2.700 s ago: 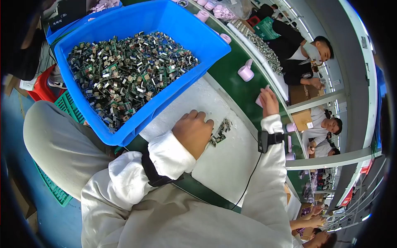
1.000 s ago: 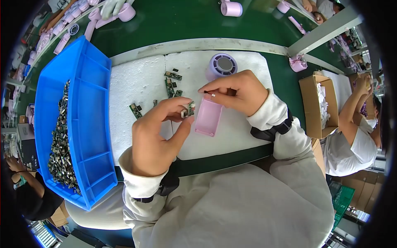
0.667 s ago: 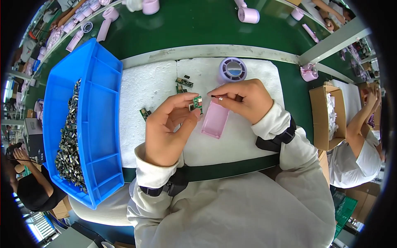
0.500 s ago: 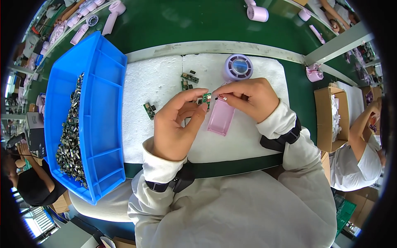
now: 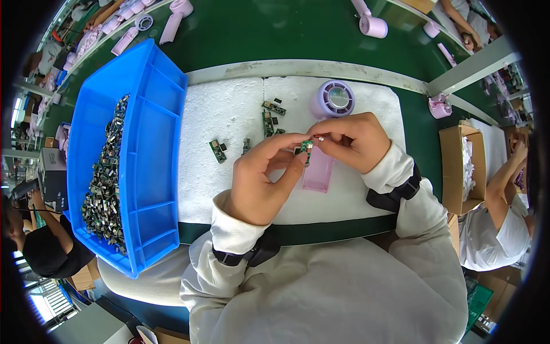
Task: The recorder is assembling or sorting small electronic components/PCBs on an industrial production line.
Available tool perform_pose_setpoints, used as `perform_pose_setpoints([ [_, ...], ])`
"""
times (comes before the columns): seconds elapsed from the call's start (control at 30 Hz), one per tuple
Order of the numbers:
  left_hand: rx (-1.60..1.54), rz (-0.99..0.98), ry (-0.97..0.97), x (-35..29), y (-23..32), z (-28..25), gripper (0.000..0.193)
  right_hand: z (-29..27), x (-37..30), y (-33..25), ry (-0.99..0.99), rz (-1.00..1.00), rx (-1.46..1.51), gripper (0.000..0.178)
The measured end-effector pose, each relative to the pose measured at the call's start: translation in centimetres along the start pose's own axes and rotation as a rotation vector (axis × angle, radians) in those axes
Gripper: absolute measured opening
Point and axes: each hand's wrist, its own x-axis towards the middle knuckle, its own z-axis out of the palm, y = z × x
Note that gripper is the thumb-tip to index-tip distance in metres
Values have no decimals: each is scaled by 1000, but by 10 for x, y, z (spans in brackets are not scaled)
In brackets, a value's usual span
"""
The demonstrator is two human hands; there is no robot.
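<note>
A small green circuit board (image 5: 307, 148) is pinched between the thumb and forefinger of my left hand (image 5: 266, 180). My right hand (image 5: 358, 140), its thumb and forefinger pressed together, grips what looks like a thin wire with a tiny white end, right beside the board. Below my fingers lies the pink fan's open, tray-like handle (image 5: 317, 176), its upper part hidden by the hands. The round fan head (image 5: 334, 98) rests on the white foam sheet (image 5: 361, 195). Several loose circuit boards (image 5: 217, 151) lie on the foam left of the fan.
A blue bin (image 5: 153, 155) heaped with small circuit boards (image 5: 106, 200) stands at the left. Beyond a pale rail (image 5: 246, 70), pink fans (image 5: 372, 26) lie on the green table. At the right are a cardboard box (image 5: 452, 166) and a co-worker's arm (image 5: 498, 178).
My left hand has brought the circuit board to the right, closer to my right fingertips. The whole view has shifted slightly. Both hands keep their pinch.
</note>
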Motion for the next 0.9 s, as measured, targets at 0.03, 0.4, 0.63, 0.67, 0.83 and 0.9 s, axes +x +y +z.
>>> perform_pose_setpoints([
  [0.03,2,1,1,0,0,0,32,0,0,-2,0,-2,0,19],
  [0.4,91,87,97,2,1,-1,30,6,-7,-16,58,224,287,16],
  [0.63,28,7,112,0,7,2,29,7,-8,-16,102,225,331,16],
  [0.67,17,-19,124,0,8,2,28,7,-8,-17,102,231,346,16],
  [0.83,14,109,88,0,1,1,28,2,-10,-18,96,242,355,15],
  [0.9,-68,54,56,-3,3,-1,28,-2,-10,-16,42,217,387,14],
])
